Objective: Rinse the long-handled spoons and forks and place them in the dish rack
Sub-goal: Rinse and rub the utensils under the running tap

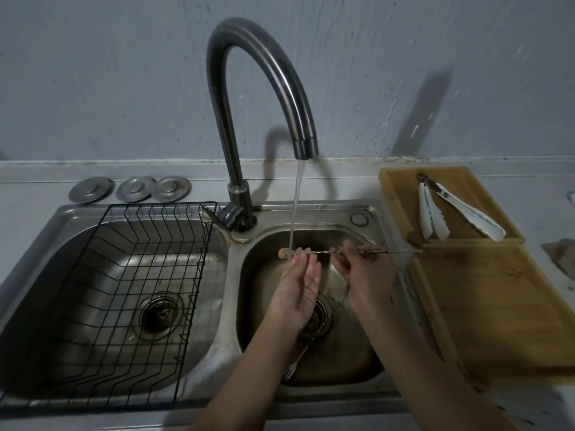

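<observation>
A long-handled spoon [326,252] lies level over the right sink basin [357,362], its bowl under the running water from the faucet [306,150]. My right hand [361,269] pinches the twisted handle near its middle. My left hand [300,286] is palm up under the stream, fingertips touching the spoon near its bowl. A long-handled fork [303,353] lies in the basin, tines toward the front, partly hidden by my left forearm. The black wire dish rack [130,293] sits in the left basin and holds nothing visible.
A wooden tray [395,194] on the right counter holds white-tipped tongs [435,213]. In front of it lies a wooden cutting board [491,306]. Three metal discs [130,188] rest on the ledge behind the left basin. The wall stands close behind the faucet.
</observation>
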Demonstrator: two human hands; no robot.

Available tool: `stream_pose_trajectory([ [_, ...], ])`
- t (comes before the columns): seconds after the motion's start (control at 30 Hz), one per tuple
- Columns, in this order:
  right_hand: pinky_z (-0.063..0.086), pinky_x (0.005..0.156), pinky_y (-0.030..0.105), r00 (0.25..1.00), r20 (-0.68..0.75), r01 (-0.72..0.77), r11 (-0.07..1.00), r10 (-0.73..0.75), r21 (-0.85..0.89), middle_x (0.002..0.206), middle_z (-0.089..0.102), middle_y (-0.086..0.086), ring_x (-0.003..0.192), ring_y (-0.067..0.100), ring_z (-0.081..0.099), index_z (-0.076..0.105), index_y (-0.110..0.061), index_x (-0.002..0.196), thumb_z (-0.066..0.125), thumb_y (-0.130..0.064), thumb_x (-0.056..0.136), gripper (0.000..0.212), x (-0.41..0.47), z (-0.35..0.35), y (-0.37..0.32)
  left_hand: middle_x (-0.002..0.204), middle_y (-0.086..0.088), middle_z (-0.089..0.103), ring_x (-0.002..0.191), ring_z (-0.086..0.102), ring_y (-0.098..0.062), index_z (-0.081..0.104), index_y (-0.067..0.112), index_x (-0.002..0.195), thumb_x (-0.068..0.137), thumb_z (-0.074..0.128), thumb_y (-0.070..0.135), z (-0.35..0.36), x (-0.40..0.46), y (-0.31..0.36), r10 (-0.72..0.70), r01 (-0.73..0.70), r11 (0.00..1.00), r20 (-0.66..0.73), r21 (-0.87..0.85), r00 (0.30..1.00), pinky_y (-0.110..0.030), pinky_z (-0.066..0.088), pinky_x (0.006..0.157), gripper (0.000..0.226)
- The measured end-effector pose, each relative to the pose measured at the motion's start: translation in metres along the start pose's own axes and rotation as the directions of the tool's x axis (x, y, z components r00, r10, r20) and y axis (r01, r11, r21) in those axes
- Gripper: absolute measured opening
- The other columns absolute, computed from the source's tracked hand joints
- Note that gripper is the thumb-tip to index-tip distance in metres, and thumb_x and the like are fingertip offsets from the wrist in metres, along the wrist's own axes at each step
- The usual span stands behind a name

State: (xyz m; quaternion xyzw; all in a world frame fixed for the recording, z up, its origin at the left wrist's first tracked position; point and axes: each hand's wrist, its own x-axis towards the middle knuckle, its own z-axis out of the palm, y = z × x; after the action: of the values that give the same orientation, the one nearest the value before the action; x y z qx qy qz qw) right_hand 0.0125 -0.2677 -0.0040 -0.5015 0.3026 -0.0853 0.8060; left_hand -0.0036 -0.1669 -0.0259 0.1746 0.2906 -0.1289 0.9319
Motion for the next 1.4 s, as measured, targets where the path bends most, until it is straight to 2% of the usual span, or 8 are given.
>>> stream_pose_trajectory([
  [0.13,0.058,0.052,0.025,0.999,0.041,0.032,0.996,-0.029,-0.084,0.07,0.065,0.019,0.06,0.022,0.068,0.056,-0.001,0.071,0.062,0.003,0.084,0.015,-0.003,-0.005,0.007,0.088,-0.006,0.068,0.067,0.07,-0.008,0.063,0.007,0.096,0.084,0.063,0.01,-0.005,0.002,-0.012,-0.002,0.001,1.0,-0.053,-0.023,0.999,-0.02,0.059,0.059,0.012],
  [0.33,0.057,0.052,0.025,0.987,0.09,0.144,0.978,-0.131,-0.154,0.072,0.066,0.025,0.059,0.022,0.07,0.054,0.003,0.087,0.064,0.005,0.081,0.012,-0.008,-0.012,0.005,0.08,-0.005,0.068,0.058,0.069,-0.008,0.063,0.005,0.091,0.087,0.06,0.025,-0.006,-0.002,-0.014,-0.017,0.016,1.0,-0.112,-0.016,0.994,-0.019,0.058,0.053,0.02],
  [0.5,0.056,0.049,0.021,0.97,0.136,0.225,0.957,-0.202,-0.182,0.068,0.065,0.021,0.053,0.015,0.069,0.052,-0.006,0.075,0.064,0.006,0.08,0.018,-0.018,-0.009,0.001,0.076,-0.008,0.068,0.053,0.069,-0.012,0.064,0.001,0.083,0.092,0.045,0.044,-0.003,-0.005,-0.008,-0.033,0.026,0.998,-0.138,-0.056,0.99,-0.019,0.057,0.049,0.047],
  [0.63,0.057,0.05,0.022,0.965,0.124,0.249,0.959,-0.233,-0.135,0.065,0.064,0.017,0.051,0.012,0.068,0.05,-0.007,0.075,0.063,0.008,0.081,0.021,-0.021,-0.007,-0.001,0.075,-0.008,0.07,0.053,0.07,-0.011,0.063,0.002,0.084,0.091,0.053,0.03,-0.001,-0.006,-0.005,-0.037,0.036,0.999,-0.109,-0.017,0.993,-0.018,0.057,0.048,0.031],
  [0.73,0.057,0.051,0.022,0.965,0.116,0.248,0.961,-0.234,-0.123,0.066,0.064,0.016,0.053,0.012,0.069,0.049,-0.01,0.074,0.063,0.007,0.082,0.022,-0.023,-0.008,-0.001,0.063,-0.006,0.072,0.053,0.07,-0.01,0.064,0.002,0.083,0.09,0.056,0.025,-0.001,-0.006,-0.004,-0.048,0.051,0.998,-0.086,0.024,0.995,-0.018,0.056,0.046,0.025],
  [0.97,0.056,0.05,0.019,0.964,0.112,0.253,0.962,-0.241,-0.105,0.071,0.064,0.018,0.053,0.01,0.069,0.048,-0.008,0.079,0.061,0.007,0.082,0.02,-0.024,-0.011,-0.003,0.061,-0.012,0.072,0.053,0.071,-0.015,0.063,0.0,0.082,0.093,0.043,0.043,-0.002,-0.002,0.001,-0.074,0.079,0.995,-0.08,0.059,0.994,-0.021,0.057,0.047,0.049],
  [1.13,0.058,0.052,0.021,0.974,0.133,0.192,0.981,-0.186,-0.031,0.071,0.063,0.02,0.053,0.013,0.069,0.047,-0.009,0.076,0.057,0.01,0.084,0.023,-0.022,-0.01,-0.006,0.07,-0.014,0.075,0.06,0.073,-0.017,0.062,-0.003,0.101,0.093,0.044,0.042,-0.006,0.002,0.01,-0.122,0.125,0.985,-0.027,0.121,0.992,-0.022,0.057,0.047,0.05],
  [1.4,0.058,0.052,0.021,0.979,0.127,0.152,0.987,-0.157,0.05,0.071,0.063,0.016,0.053,0.013,0.069,0.045,-0.008,0.08,0.056,0.01,0.085,0.022,-0.022,-0.004,-0.006,0.077,-0.023,0.074,0.065,0.073,-0.031,0.064,-0.006,0.092,0.097,0.023,0.05,-0.01,0.004,0.022,-0.191,0.192,0.981,0.034,-0.015,0.981,-0.034,0.06,0.051,0.069],
])
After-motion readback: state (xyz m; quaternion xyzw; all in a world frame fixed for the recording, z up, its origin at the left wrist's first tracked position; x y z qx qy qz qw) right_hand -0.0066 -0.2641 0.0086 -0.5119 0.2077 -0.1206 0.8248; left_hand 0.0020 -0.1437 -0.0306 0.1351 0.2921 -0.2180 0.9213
